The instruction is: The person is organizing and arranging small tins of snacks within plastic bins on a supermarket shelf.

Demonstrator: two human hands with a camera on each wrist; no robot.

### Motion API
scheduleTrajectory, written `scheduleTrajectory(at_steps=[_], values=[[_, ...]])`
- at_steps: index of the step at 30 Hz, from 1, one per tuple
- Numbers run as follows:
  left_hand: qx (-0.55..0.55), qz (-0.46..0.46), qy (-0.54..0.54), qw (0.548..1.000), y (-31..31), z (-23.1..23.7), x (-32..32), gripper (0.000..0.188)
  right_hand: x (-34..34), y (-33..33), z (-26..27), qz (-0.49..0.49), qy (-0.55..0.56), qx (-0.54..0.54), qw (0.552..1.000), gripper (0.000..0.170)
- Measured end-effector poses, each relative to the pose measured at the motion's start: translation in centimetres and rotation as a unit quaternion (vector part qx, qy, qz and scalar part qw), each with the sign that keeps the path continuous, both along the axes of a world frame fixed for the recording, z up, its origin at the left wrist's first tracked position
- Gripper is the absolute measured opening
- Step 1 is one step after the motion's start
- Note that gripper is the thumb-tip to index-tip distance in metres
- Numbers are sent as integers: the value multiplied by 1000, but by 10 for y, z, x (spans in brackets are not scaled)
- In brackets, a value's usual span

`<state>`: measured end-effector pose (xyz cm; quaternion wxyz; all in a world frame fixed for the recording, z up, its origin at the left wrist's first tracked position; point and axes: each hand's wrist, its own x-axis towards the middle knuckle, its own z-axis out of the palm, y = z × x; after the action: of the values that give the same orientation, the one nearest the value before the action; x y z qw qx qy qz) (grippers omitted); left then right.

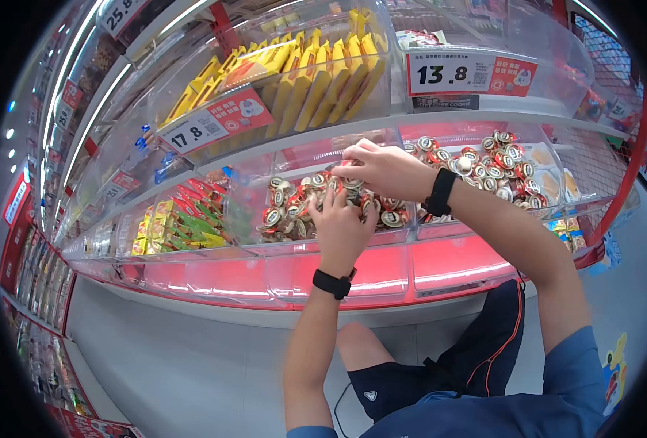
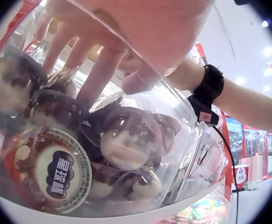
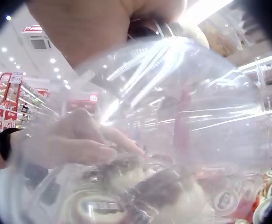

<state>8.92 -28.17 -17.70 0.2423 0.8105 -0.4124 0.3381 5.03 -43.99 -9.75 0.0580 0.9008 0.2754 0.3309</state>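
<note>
Small round clear cups with printed lids [image 1: 294, 208] and dark-and-cream contents [image 2: 129, 140] fill a clear bin. The left hand [image 1: 340, 221] reaches over the bin's front wall, its fingers spread and pointing down among the cups; in the left wrist view, fingers [image 2: 98, 74] touch them. Just above and right of it, the right hand [image 1: 384, 169] is bent over the same bin with curled fingers. At the top of the right wrist view, the right hand [image 3: 94, 28] grips a dark-and-cream cup [image 3: 195, 35], partly hidden by the hand.
More cups [image 1: 510, 171] lie in the neighbouring bin to the right. Yellow packets [image 1: 323, 80] stand in the upper bin, behind a 17.8 price card [image 1: 217, 120]. Green and red packets [image 1: 199, 219] are at the left. A clear bin wall [image 3: 220, 88] rises beside the hands.
</note>
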Motion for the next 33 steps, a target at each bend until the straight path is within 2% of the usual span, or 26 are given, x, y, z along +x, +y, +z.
scheduleTrajectory(at_steps=[1,3,5,7,8,10,11,13,18,21,23,25,28,33], values=[[6,6,0,1000,1,0,2,29,3,0,-1,-34,97,40,994,49],[29,25,25,999,3,1,1,33,1,3,-2,-150,201,-6,968,49],[36,43,36,998,-1,4,-3,35,2,-4,-4,-92,164,-11,982,49],[86,68,61,992,-2,8,-5,46,-6,-9,-5,-51,115,-19,992,49],[88,75,62,991,-4,6,-4,49,-14,-14,-7,-23,26,-29,999,46],[102,85,85,987,-3,9,-5,60,-41,-22,9,-24,22,-43,999,43],[67,72,82,992,-4,8,-6,61,-56,-27,17,-25,19,-49,998,42],[-5,46,68,997,-6,8,-7,62,-80,-45,28,-48,51,-24,997,42],[93,6,28,995,-3,5,-2,49,-101,-118,21,-194,148,-53,968,52],[91,20,32,995,-4,3,-4,49,-93,-143,13,-245,222,-27,943,57],[112,23,61,991,-5,4,-5,53,-80,-148,7,-256,278,11,926,75],[124,34,74,989,-6,4,-2,56,-64,-140,-1,-220,291,23,931,86],[123,57,63,989,-7,9,-6,58,-29,-123,-16,-245,339,2,908,104],[97,78,56,991,-7,9,-9,61,13,-149,-37,-205,410,100,883,114]])
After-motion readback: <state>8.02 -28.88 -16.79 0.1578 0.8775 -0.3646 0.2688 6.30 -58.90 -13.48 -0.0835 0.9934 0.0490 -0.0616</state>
